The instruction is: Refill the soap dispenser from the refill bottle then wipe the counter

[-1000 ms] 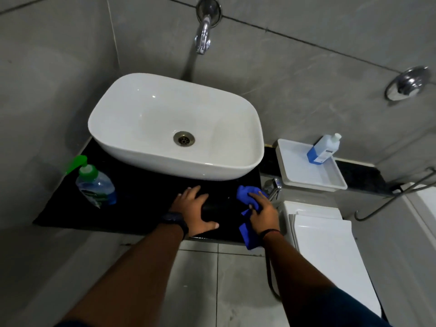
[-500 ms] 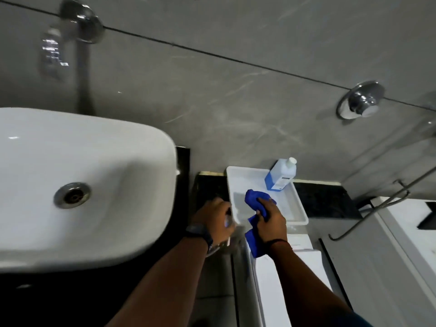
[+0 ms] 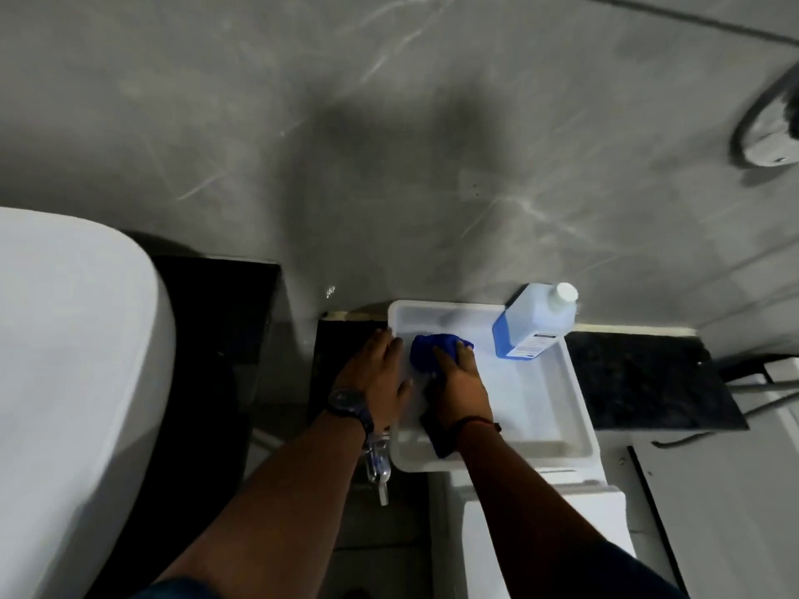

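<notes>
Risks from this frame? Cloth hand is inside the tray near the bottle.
1. The right hand presses the blue cloth inside the white tray, close to the upright refill bottle; a wide stroke toward it could tip it.
2. The left hand rests on the tray's left rim; pushing might slide the tray on the toilet tank.

Dim, motion-blurred view with soft shadows and bowed edges.
</notes>
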{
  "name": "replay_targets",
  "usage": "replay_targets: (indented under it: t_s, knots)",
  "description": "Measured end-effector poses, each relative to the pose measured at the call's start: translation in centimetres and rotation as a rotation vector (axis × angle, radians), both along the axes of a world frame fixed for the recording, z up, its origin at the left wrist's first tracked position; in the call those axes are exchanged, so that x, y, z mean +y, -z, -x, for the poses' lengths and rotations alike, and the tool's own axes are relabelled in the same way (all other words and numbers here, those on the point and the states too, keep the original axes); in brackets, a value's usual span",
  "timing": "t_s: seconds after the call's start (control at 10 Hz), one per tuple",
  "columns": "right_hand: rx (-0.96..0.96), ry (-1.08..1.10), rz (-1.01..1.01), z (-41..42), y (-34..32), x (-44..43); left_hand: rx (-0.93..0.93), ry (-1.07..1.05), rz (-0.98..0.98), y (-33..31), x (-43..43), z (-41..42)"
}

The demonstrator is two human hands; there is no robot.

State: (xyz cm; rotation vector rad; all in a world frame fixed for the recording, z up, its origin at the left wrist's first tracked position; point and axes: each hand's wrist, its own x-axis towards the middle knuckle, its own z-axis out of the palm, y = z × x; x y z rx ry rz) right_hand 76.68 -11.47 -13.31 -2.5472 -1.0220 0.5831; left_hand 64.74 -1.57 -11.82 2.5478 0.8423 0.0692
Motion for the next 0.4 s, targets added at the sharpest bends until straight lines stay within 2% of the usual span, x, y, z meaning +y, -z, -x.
replay_targets:
  t_s: [0.1,0.2,0.4]
  knots:
    - [-0.024,-0.036,0.067,0.6,2.5,-0.1,0.013,0.022,-0.087,1.7,0.0,-0.3]
    - [-0.046,-0.032,0.067,1.0,2.8,-0.4,0.027,0.026,-0.081,1.8,-0.4,-0.5]
    - [0.018,0.139,-0.142,1.1,-0.6,-0.3,0.044,0.04,-0.013,-0.1,-0.2,-0.3]
